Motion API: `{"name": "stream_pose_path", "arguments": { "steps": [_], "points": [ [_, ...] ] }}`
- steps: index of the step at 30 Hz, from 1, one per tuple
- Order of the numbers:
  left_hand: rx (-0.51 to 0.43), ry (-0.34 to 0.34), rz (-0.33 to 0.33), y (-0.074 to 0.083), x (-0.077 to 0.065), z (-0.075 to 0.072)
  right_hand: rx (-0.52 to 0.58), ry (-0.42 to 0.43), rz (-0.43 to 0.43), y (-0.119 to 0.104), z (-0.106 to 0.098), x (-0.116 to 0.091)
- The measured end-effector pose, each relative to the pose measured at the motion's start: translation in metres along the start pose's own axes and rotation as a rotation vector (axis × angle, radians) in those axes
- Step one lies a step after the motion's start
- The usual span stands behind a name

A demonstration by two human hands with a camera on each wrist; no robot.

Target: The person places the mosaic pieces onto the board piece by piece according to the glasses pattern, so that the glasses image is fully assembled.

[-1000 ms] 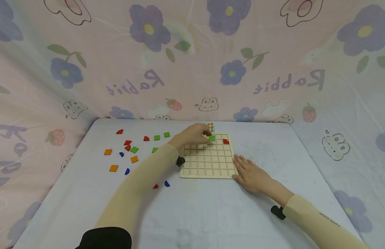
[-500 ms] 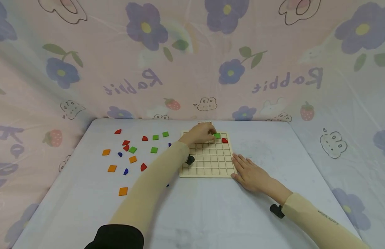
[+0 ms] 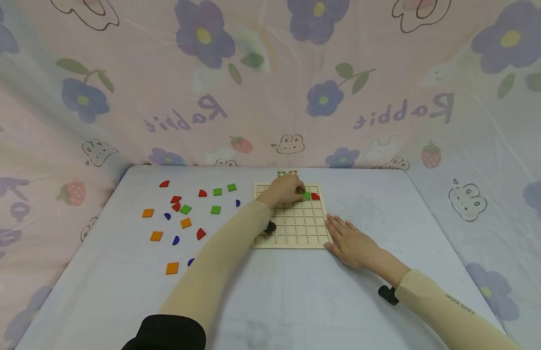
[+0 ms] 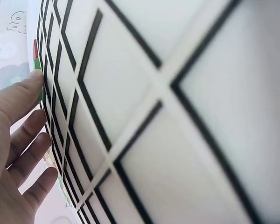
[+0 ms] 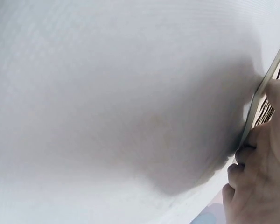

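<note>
A white worktop [image 3: 384, 209] carries a pale, gridded board [image 3: 298, 228], probably wooden, light and stiff, likely to slide on the smooth cover unless steadied by its rim. At its right edge lies a person's right hand [image 3: 351, 247], fingers extended, grasping nothing, fingertips and thumb against the border. Over the far part of the board, the left hand [image 3: 284, 188] pinches a green square [image 3: 307, 196] near the far right corner, thumb on the piece and the other fingers loosely bent; whether the square sits fully in its cell is hard to tell behind the fingers. The square looks thin, rigid and nearly weightless, perhaps slick, best taken by opposite edges between thumb and forefinger. Just beside it on the board rests a red quarter-round [image 3: 315, 196], while smaller still, a blue half-round [image 3: 176, 240] lies loose to the left, its curved rim offering less purchase.
</note>
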State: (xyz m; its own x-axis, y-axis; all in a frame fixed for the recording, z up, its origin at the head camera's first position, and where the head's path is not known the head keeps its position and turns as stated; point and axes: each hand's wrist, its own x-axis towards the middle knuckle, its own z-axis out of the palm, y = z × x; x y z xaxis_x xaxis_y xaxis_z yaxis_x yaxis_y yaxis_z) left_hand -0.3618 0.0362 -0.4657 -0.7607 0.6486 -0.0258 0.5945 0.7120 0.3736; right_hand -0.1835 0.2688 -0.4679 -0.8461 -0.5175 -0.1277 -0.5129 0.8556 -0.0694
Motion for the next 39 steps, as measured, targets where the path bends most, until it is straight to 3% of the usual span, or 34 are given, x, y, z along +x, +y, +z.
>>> {"name": "stream_pose_path", "arguments": {
  "steps": [10,27,33,39],
  "points": [
    [0.016,0.003,-0.008,0.004,-0.006,-0.001,0.001,-0.008,0.006,0.000,0.000,0.000],
    [0.012,0.012,-0.013,0.001,-0.005,0.002,0.001,-0.007,0.008,-0.001,0.001,0.001],
    [-0.003,-0.010,-0.011,0.001,-0.011,-0.005,-0.003,-0.015,0.009,0.000,0.001,0.001],
    [0.020,0.002,-0.005,0.002,-0.023,-0.024,-0.008,-0.014,0.011,0.000,0.001,0.000]
  ]
}}
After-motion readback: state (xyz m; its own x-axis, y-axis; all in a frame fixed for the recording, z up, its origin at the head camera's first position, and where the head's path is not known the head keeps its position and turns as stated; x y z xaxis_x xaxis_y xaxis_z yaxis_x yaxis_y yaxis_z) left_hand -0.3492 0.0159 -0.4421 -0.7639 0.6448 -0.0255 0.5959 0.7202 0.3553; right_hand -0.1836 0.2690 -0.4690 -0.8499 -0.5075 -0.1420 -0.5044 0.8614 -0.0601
